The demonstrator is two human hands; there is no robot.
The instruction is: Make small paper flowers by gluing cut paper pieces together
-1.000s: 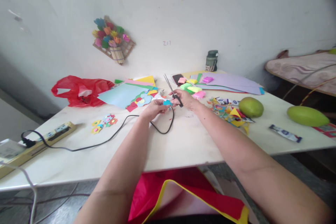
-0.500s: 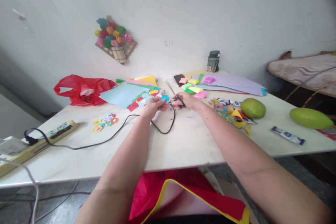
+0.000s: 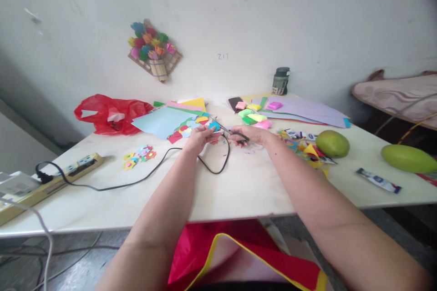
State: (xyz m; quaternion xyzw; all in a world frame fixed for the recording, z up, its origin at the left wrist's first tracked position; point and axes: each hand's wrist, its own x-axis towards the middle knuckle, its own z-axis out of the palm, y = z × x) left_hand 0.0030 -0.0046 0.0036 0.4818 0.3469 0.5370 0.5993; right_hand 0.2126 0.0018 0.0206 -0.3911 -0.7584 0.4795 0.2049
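Between the thumb and fingers of my left hand point(image 3: 200, 139) is a small piece of blue paper point(image 3: 214, 126). My right hand point(image 3: 253, 134) is closed around the black handles of a pair of scissors point(image 3: 223, 127), whose blades point left at the blue paper. Whether the blades touch the paper, I cannot tell. Just beyond my left hand lie cut colored paper shapes point(image 3: 184, 129) on a light blue sheet point(image 3: 157, 120). A black cable point(image 3: 218, 172) loops on the table beneath both hands.
Small paper flowers point(image 3: 138, 157) and a power strip point(image 3: 75, 169) are on the left, with a red plastic bag point(image 3: 112, 116) behind. Rightward are colored clay packets point(image 3: 257, 117), paper scraps point(image 3: 309, 152), a green mango point(image 3: 332, 143) and a tube point(image 3: 378, 180). A bottle point(image 3: 281, 81) stands at the back.
The scissors have turned from pointing up and away to pointing left, with their blades now by the blue paper. My left hand keeps hold of the paper; the view has shifted slightly.
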